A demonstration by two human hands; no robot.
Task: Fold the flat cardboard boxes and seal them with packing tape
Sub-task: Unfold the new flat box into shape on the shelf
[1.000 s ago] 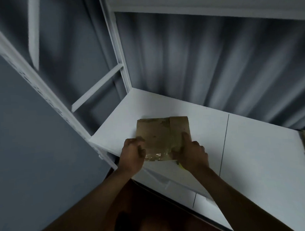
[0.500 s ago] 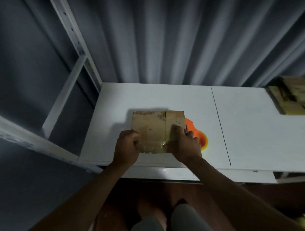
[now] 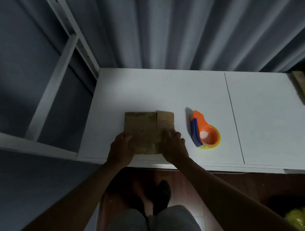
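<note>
Head view, looking down at the near edge of a white table (image 3: 164,90). A small cardboard box (image 3: 145,127) lies near that edge, left of the table's middle, with a flap seam running from far to near down its right part. The left hand (image 3: 121,147) grips the box's near-left corner, fingers curled onto the top face. The right hand (image 3: 173,145) rests on the near-right corner with fingers bent over the top; whether it pinches the edge or only presses is hard to tell in the dim, slightly blurred light. Glossy tape appears to cover the near strip between the hands. An orange and blue tape dispenser (image 3: 205,130) stands on the table just right of the box, apart from both hands, its long axis running far to near. It lies to the right of the right hand, which is clearly the nearer hand for taking it. More cardboard (image 3: 303,86) sits at the far right edge.
</note>
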